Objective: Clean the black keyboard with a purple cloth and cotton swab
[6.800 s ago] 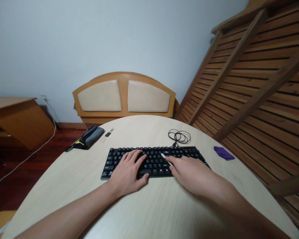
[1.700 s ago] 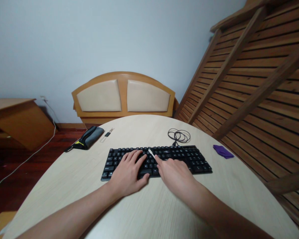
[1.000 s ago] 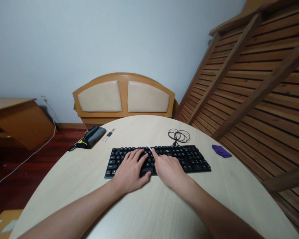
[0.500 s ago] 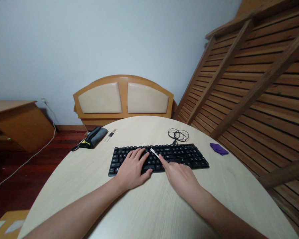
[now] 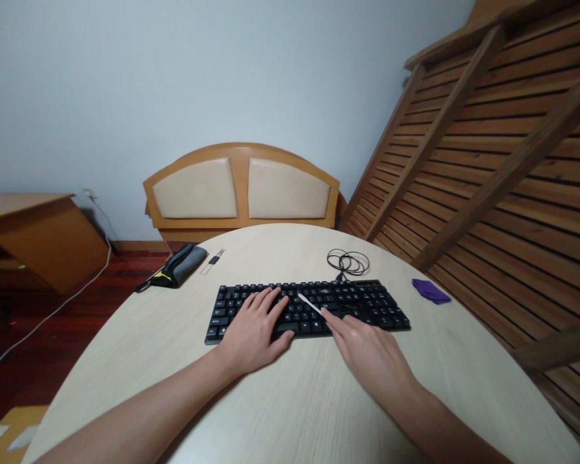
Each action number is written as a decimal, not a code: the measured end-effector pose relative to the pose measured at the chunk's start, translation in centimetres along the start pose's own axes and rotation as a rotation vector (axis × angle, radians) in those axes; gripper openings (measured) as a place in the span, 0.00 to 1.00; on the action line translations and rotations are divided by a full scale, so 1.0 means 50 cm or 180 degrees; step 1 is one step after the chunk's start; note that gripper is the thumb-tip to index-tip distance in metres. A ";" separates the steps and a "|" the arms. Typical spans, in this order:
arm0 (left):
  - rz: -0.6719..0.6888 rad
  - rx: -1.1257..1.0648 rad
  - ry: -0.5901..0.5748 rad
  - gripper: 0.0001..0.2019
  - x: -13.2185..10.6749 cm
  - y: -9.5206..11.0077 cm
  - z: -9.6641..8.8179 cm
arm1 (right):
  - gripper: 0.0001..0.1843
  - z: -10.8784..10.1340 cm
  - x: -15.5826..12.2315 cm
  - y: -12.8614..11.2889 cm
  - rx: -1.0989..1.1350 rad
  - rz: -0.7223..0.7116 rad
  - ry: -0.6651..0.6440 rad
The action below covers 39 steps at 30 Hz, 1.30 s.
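A black keyboard [image 5: 314, 303] lies across the table in front of me. My left hand [image 5: 254, 325] rests on its left part, fingers spread over the keys and thumb near the front edge. In my right hand [image 5: 370, 351], which is closed, is a slim white stick that looks like a toothbrush [image 5: 311, 305]. It slants up and left, its head over the middle keys. Whether the head touches them I cannot tell. The toothbrush's rear end is hidden in my hand.
A coiled black cable [image 5: 348, 261] lies behind the keyboard. To the right is a folded purple cloth [image 5: 431, 291]. At the left are a grey and black pouch [image 5: 176, 267] and a small black item with thin prongs [image 5: 213, 260]. The round table [image 5: 280, 406] faces a headboard [image 5: 241, 183].
My right hand and the toothbrush have moved a little to the right and toward me. The left hand stays on the keyboard. The view has shifted slightly.
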<state>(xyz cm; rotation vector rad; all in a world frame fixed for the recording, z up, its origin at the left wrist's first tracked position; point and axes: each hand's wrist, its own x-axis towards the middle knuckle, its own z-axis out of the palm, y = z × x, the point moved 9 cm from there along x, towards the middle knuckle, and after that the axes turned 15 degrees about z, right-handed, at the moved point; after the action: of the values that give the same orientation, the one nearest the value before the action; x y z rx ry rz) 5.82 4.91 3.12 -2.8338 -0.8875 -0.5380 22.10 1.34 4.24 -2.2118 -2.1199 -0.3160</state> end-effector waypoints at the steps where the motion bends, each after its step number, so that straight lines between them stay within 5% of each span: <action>1: 0.0000 -0.0007 0.0008 0.30 0.000 0.000 0.000 | 0.24 0.001 -0.002 0.000 -0.0006 -0.0028 -0.0035; 9: -0.0015 0.0032 -0.0070 0.31 -0.001 -0.002 0.003 | 0.24 0.005 -0.019 -0.017 -0.0086 -0.0205 -0.0465; 22: 0.0003 0.0043 -0.0012 0.30 -0.001 0.000 0.003 | 0.24 -0.001 -0.025 -0.012 0.0094 -0.0152 -0.0310; 39: -0.0005 0.0066 -0.0079 0.30 0.000 0.000 0.005 | 0.24 -0.003 -0.030 -0.006 0.0199 -0.0069 -0.0606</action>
<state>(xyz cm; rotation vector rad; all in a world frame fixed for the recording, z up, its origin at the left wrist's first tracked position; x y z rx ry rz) 5.93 4.96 2.87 -2.8274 -0.8944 -0.4921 21.72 -0.17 4.08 -2.2672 -2.2130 -0.0403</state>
